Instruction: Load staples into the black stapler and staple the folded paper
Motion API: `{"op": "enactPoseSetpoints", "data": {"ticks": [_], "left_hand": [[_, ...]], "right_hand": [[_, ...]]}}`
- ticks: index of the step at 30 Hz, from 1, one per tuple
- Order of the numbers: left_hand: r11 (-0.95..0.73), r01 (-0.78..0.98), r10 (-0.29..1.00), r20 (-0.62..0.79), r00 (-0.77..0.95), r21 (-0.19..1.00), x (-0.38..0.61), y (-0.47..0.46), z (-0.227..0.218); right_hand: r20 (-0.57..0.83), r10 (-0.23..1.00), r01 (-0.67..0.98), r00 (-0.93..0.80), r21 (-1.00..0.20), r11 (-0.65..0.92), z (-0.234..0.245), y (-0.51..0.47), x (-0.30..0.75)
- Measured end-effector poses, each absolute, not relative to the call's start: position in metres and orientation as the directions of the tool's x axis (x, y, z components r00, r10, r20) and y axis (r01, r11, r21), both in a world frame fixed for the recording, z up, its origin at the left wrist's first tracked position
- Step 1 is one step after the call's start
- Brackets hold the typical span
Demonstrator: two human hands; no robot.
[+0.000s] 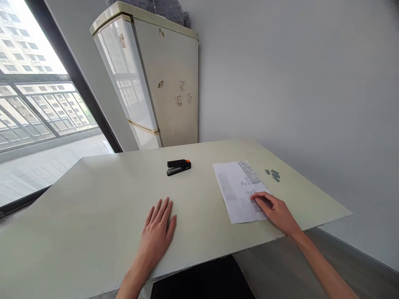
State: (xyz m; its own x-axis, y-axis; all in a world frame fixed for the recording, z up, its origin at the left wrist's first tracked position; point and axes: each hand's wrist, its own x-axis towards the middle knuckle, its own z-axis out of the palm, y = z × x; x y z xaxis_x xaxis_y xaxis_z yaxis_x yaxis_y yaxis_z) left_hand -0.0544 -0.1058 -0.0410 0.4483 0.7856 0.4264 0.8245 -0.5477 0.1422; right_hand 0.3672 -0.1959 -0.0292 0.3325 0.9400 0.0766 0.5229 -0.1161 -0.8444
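Left hand lies flat, outstretched on the bench, stapler at its one o'clock. Right hand touches the paper around four o'clock; whether it pinches, I cannot tell.

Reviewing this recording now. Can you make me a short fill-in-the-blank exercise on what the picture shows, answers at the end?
1. The hand at the printed paper is the person's ____ one.
2. The left hand lies palm ____ on the table.
3. The stapler, mostly black, has an ____ patch at one end.
4. In the picture, the paper lies to the ____ of the small grey-green pieces.

Missing words: right; down; orange; left.
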Motion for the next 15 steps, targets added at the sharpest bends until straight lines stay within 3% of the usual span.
{"op": "enactPoseSetpoints", "data": {"ticks": [15], "left_hand": [[-0.525,0.846,0.794,0.408,0.451,0.088,-0.0533,-0.1077,-0.0393]], "right_hand": [[0.087,0.948,0.523,0.307,-0.848,-0.091,-0.0301,-0.1956,0.3662]]}}
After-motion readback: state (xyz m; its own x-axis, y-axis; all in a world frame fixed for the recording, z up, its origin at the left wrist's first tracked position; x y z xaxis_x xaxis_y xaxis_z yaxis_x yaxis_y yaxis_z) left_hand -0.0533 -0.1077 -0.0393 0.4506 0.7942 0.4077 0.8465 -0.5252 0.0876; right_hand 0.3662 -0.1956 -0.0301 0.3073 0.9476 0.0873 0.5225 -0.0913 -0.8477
